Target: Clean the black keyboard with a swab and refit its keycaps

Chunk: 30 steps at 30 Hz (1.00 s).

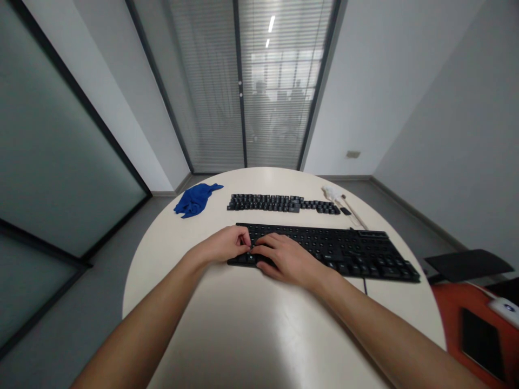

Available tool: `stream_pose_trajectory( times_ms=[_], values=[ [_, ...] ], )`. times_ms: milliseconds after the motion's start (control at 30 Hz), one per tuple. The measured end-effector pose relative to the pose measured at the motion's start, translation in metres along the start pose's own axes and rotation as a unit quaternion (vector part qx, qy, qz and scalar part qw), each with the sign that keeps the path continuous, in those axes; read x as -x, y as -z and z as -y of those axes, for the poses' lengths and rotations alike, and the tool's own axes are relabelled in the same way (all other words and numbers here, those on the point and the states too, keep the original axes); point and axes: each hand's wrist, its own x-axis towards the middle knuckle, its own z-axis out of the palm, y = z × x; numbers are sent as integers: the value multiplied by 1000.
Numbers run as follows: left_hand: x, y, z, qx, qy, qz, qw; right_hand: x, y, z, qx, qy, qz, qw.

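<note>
A black keyboard [320, 246] lies across the round table, with many key positions bare on its left and middle. Keycaps still sit along its front row and at its right end. At the left end, my left hand [229, 243] is closed, thumb and fingers drawn together over the front left corner; what it pinches, if anything, is hidden. Close beside it, my right hand [286, 259] rests over the front rows with fingers stretched out and thumb apart, its fingertips near the left thumb. Behind the keyboard, loose black keycaps [263, 202] stand in ordered rows.
On the cream table [243, 335], a crumpled blue cloth [197, 200] lies at the back left. White tissue [331, 193] and a thin stick [354, 212] lie at the back right. An orange chair [454, 319] holding a dark flat object stands beyond the right edge.
</note>
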Motion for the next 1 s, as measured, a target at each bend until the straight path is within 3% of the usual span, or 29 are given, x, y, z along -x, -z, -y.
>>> stream_pose_trajectory(
  times_ms=[100, 133, 233, 333, 467, 600, 733, 1000],
  values=[
    [-3, 4, 9, 23, -20, 3, 1000, 0, 0, -1, 7, 9, 2, 1000],
    [-5, 6, 14, 28, -23, -26, 999, 0, 0, -2, 8, 12, 3, 1000],
    [-13, 13, 35, -24, -31, -203, 978, 1, 1, -3, 9, 18, 5, 1000],
    [-19, 18, 61, -117, -61, -310, 942, 2, 1, -4, 10, 22, 6, 1000],
    [-26, 18, 88, -185, -99, -312, 927, 3, 1, -4, 9, 23, 7, 1000],
    [-31, 14, 99, -210, -77, -290, 930, 4, 2, -4, -2, 27, 6, 1000],
    [-33, 12, 102, -214, -61, -268, 937, 4, 3, -4, -8, 27, 6, 1000],
    [-30, 13, 94, -247, -63, -283, 924, 6, 3, -5, 8, 13, 0, 1000]
  ],
)
